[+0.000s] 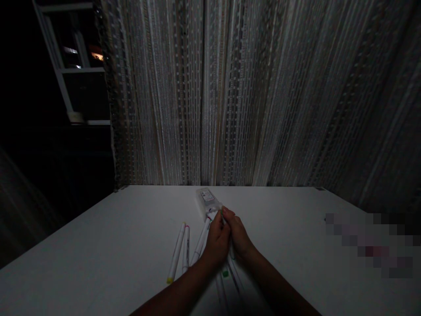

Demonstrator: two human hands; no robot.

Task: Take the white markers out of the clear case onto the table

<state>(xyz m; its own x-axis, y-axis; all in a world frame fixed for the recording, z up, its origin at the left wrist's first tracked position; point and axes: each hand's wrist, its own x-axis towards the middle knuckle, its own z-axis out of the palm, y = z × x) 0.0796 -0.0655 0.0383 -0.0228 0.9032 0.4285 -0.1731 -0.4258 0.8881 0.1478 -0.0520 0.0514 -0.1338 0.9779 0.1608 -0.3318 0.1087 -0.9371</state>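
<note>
My left hand (215,243) and my right hand (238,235) are closed together over white marker pens at the open end of a clear plastic marker case (208,201) lying on the white table (131,245). My right hand pinches a white marker (224,218) near the case mouth. My left hand curls round other markers (201,241) that point into the case. Two loose markers (180,252) lie side by side to the left of my left hand. More markers (226,281), one with a green band, lie under my forearms.
A striped beaded curtain (246,96) hangs right behind the table's far edge. A dark window frame (66,70) shows at the upper left. A blurred patch (371,243) covers part of the table on the right. The room is dim.
</note>
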